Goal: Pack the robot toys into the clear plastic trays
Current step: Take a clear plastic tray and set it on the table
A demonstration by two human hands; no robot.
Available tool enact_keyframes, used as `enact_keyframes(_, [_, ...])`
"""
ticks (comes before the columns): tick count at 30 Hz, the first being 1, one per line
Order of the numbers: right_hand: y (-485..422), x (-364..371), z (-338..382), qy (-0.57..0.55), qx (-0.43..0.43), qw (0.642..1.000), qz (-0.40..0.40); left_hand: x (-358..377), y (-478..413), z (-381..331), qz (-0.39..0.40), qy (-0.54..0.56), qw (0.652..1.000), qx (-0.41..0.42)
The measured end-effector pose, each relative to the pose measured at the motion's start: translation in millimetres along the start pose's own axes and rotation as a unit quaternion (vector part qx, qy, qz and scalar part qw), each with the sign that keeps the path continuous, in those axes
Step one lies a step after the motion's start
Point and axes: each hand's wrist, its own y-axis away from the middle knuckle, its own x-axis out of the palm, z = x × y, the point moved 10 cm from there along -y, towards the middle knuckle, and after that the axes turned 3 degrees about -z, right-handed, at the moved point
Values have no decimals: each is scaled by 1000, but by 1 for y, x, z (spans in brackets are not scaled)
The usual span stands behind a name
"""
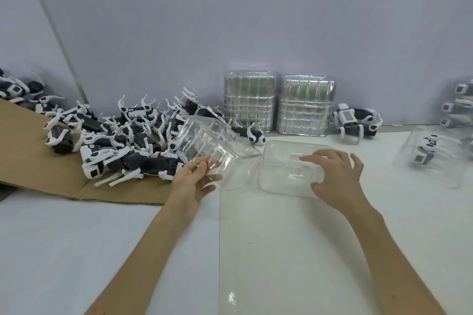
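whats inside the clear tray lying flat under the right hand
No toy: the flat tray shows only moulded ridges. The right hand covers its right end, hiding that part. The left hand pinches a tilted tray, also empty.

Bright, even, diffuse light; faint shadows. Glare on table [231,296] at 6 o'clock. Edges bowed, soft.

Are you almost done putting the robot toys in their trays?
Not nearly. A few packed trays sit at the right. The left hand holds an empty tilted tray, and the right hand rests on a flat tray, also empty. The big pile of robot toys on the cardboard is still unpacked.
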Motion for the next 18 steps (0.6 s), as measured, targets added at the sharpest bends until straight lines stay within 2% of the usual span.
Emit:
enact_keyframes(3, [3, -30, 8, -112, -32, 986, -122, 0, 0, 0, -12, 5, 1000, 6])
enact_keyframes(5, [5, -38, 16, -242, -47, 959, -139, 2, 1, 1, -11, 1, 1000, 9])
enact_keyframes(7, [3, -25, 23, -329, -30, 941, -73, 3, 2, 0, -8, 4, 1000, 13])
enact_keyframes(8, [3, -14, 26, -337, -21, 941, -27, 4, 3, -1, -6, 8, 1000, 16])
enact_keyframes(11, [8, 22, 27, -244, -14, 964, 107, 8, 5, -5, 8, 20, 999, 28])
enact_keyframes(13, [11, 32, 28, -184, -28, 972, 140, 11, 8, -6, 15, 18, 999, 32])
enact_keyframes(15, [9, 21, 33, -233, -29, 969, 73, 17, 11, -4, 22, 6, 999, 39])
enact_keyframes(18, [11, -17, 42, -354, -23, 931, -82, 28, 18, -2, 37, -25, 997, 59])
